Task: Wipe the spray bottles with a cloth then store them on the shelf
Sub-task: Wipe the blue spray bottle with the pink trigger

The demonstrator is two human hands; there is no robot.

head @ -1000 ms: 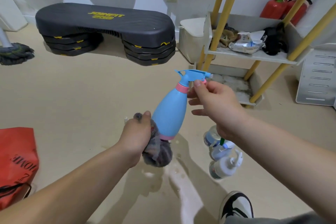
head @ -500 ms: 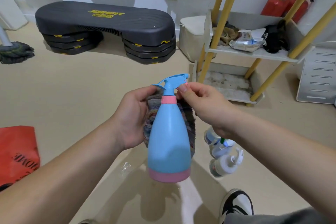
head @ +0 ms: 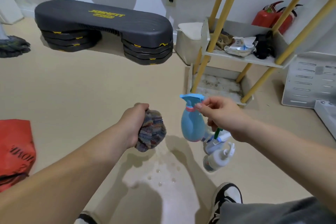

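Between right fingers (head: 212, 102), neck of blue spray bottle (head: 192, 126).

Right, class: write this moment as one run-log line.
left hand: grips cloth | right hand: pinches blue spray bottle at neck | cloth and bottle apart

4 spray bottles (head: 192, 125), 1 cloth (head: 151, 131).

My left hand (head: 135, 120) grips the bunched cloth (head: 151, 131); my right hand (head: 221, 114) pinches the blue bottle's (head: 192, 125) neck; shelf (head: 243, 58) at one o'clock; more bottles (head: 217, 152) below.
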